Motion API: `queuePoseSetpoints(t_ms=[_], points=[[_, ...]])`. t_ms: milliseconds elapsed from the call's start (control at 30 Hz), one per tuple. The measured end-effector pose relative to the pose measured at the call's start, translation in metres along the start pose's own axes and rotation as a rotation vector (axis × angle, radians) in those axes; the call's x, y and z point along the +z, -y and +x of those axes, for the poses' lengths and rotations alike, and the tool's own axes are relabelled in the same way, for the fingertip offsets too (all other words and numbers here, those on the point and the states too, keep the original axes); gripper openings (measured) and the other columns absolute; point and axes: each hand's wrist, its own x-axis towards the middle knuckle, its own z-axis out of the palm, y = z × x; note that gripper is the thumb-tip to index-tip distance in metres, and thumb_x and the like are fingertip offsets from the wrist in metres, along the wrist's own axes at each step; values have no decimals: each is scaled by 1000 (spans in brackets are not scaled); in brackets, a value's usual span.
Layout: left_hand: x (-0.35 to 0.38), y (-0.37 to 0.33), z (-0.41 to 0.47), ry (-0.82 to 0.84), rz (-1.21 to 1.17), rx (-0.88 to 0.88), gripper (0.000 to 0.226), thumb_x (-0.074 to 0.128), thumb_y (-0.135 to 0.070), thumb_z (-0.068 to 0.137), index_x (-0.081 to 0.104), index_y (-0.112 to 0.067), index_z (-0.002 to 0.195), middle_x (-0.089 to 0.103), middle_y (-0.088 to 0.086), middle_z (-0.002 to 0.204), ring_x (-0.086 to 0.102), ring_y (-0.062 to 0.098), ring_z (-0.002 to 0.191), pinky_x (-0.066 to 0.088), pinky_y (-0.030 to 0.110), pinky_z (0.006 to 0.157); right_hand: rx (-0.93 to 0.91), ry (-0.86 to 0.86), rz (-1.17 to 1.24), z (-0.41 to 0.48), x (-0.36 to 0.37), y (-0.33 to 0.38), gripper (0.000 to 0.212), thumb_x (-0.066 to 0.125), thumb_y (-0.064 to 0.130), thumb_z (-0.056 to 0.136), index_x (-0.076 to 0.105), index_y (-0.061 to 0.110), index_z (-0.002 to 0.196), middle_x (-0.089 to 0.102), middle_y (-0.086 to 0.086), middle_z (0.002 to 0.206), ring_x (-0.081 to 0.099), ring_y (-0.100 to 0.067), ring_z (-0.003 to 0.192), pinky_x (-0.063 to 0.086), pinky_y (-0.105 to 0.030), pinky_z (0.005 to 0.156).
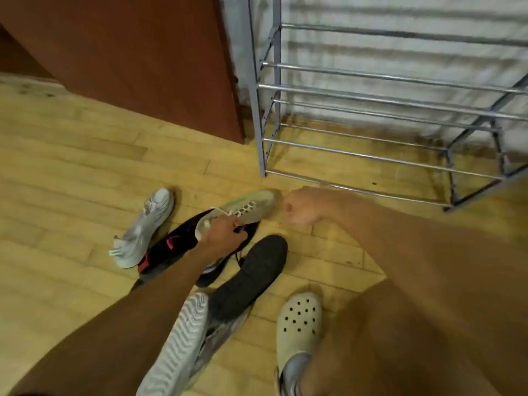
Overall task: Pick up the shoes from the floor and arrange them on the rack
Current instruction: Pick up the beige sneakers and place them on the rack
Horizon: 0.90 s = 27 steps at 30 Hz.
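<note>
Gripping the pale sneaker (243, 208) at its collar, the left hand (223, 238) had its fingers curled round the rim of the opening beside the white laces. The sneaker sat over a black shoe with red marks (171, 247), toe aimed toward the rack; whether it was clear of that shoe could not be told. The right hand (300, 207) was drawn into a fist just beside the sneaker's toe, with nothing seen in it; blur hid whether it touched the toe. To the left of the black shoe a grey-white sneaker (143, 227) lay on the wooden floor (71, 167), touching the black one along its side. Nearer the camera a dark shoe (251, 275) lay sole up, and below it a shoe with a white ribbed sole (177, 338) leaned against it. A cream clog (298, 321) with round holes was to the right of these. The metal rack (371, 110), its bars bare, stood beyond the hands on the floor, against a pale wall and beside a brown wooden panel (143, 52).
</note>
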Motion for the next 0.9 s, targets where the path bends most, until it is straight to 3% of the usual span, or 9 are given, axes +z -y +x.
queuePoseSetpoints(t_ms=[100, 167, 300, 400, 533, 633, 767, 833, 900], points=[[4, 28, -19, 35, -44, -39, 45, 58, -25, 89, 54, -5, 129, 59, 9, 121, 58, 26, 109, 41, 25, 79, 1, 48, 6, -1, 24, 17, 41, 56, 32, 94, 55, 12, 129, 58, -8, 126, 56, -27, 112, 48, -35, 90], [9, 50, -27, 0, -70, -87, 55, 57, -35, 83, 54, -9, 131, 56, 12, 127, 55, 33, 117, 47, 34, 92, -17, 51, 13, 3, 40, 28, 37, 54, 30, 95, 57, 11, 126, 58, -9, 122, 56, -26, 110, 46, -34, 84], [14, 80, -17, -55, -29, -194, 65, 59, -28, 86, 34, -14, 144, 26, 16, 147, 27, 38, 136, 32, 44, 110, -12, 53, 41, 16, 61, 40, 42, 52, 31, 96, 53, 10, 132, 57, -9, 127, 56, -26, 113, 44, -30, 84], [17, 87, 13, -78, -144, -238, 68, 58, -30, 88, 28, -16, 147, 25, 19, 151, 30, 41, 137, 31, 47, 111, -20, 58, 65, 29, 76, 38, 39, 51, 26, 96, 55, 8, 130, 58, -11, 126, 57, -26, 112, 48, -34, 91], [25, 95, 55, -104, -462, -462, 62, 51, -41, 84, 45, -3, 133, 53, 22, 133, 53, 40, 120, 45, 49, 101, -25, 102, 118, 39, 89, 23, 37, 52, 22, 95, 57, 5, 127, 60, -11, 121, 58, -26, 109, 50, -36, 90], [22, 81, 57, -250, -526, -616, 56, 53, -43, 87, 52, 0, 123, 61, 20, 120, 60, 38, 107, 52, 46, 92, -18, 97, 178, 43, 90, 9, 30, 53, 21, 94, 61, 6, 119, 62, -9, 107, 60, -24, 95, 48, -32, 74], [14, 58, 57, -303, -589, -622, 48, 60, -38, 84, 60, 3, 109, 64, 19, 109, 64, 35, 96, 57, 42, 82, -35, 75, 231, 41, 84, 8, 29, 52, 19, 95, 63, 3, 115, 64, -12, 111, 62, -27, 101, 46, -31, 75], [6, 49, 50, -255, -713, -597, 35, 67, -30, 83, 59, 2, 95, 64, 18, 103, 64, 29, 82, 59, 38, 71, -28, 69, 218, 39, 79, 9, 19, 51, 17, 94, 65, 4, 94, 62, -10, 91, 60, -23, 83, 45, -30, 66], [-4, 37, 37, -216, -801, -563, 28, 72, -23, 81, 56, 0, 85, 62, 16, 93, 61, 24, 70, 57, 34, 62, 2, 31, 230, 33, 70, 12, 24, 51, 13, 92, 51, 10, 68, 46, -4, 70, 45, -17, 61, 33, -28, 53]])
